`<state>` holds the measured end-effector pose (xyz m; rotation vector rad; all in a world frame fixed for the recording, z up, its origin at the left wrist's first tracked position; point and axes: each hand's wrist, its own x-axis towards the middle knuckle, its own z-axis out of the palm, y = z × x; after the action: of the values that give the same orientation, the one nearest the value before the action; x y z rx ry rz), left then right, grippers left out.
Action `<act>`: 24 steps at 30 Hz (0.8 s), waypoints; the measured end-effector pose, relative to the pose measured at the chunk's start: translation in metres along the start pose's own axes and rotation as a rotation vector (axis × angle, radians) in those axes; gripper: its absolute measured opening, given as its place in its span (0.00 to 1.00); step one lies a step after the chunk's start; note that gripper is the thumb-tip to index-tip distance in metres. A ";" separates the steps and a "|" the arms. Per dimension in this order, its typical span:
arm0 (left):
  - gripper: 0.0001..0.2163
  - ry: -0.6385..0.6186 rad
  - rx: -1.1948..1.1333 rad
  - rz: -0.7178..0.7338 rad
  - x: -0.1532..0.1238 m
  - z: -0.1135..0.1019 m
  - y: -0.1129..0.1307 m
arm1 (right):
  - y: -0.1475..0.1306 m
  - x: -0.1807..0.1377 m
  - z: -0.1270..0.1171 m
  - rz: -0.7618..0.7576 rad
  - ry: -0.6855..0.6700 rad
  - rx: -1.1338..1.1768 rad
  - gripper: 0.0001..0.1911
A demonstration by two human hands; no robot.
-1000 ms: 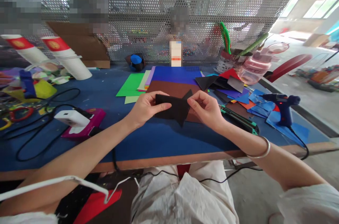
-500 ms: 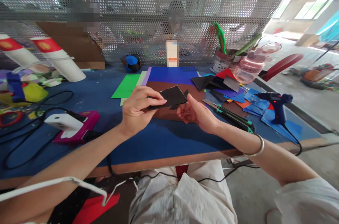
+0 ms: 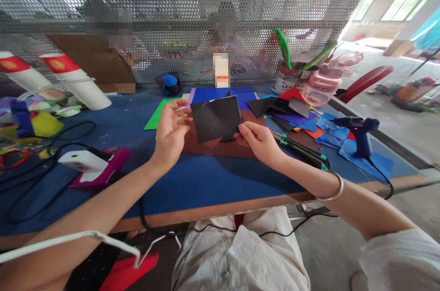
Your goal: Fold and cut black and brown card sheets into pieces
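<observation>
Gripping a black card (image 3: 217, 119) by its right edge, between thumb and fingers of the right hand (image 3: 259, 142), held it tilted in front of a brown sheet (image 3: 206, 148) on the tabletop (image 3: 192, 181). Held the left hand (image 3: 172, 135) open beside the card's left edge, with fingers parted and curved and no clear hold; could not tell a light fingertip touch from a narrow gap. Saw dark points above and below the card, perhaps from a second black piece (image 3: 227, 138), too hidden to judge as joined or loose. Risked a swing or droop about that single pinch, for want of support at the far side. Risked a bent corner too, from squeezing harder to steady such thin stock, and lost alignment with any loose piece behind, through a slip of the right fingertips. Noted a utility knife (image 3: 305, 151) just beyond the right forearm: liable to snag or nick during a careless drop of the wrist. Noted also a glue gun (image 3: 364, 135) with a red light, perhaps hot; might have toppled from a tug on its cable.
</observation>
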<state>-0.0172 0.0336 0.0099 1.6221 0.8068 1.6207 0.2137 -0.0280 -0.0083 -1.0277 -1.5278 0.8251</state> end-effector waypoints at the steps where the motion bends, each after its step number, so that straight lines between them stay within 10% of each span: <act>1: 0.16 -0.047 -0.059 -0.086 0.002 0.000 -0.001 | 0.001 0.000 -0.001 -0.033 -0.004 -0.045 0.31; 10: 0.34 -0.302 -0.309 -0.399 -0.002 0.007 0.019 | -0.001 0.002 -0.009 -0.320 -0.027 -0.428 0.19; 24: 0.18 -0.374 -0.065 -0.514 -0.026 0.014 0.007 | -0.011 -0.006 -0.004 -0.236 -0.109 -0.241 0.25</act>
<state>-0.0038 0.0074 0.0018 1.4559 0.8688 0.9422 0.2163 -0.0379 0.0000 -0.9623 -1.8346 0.5485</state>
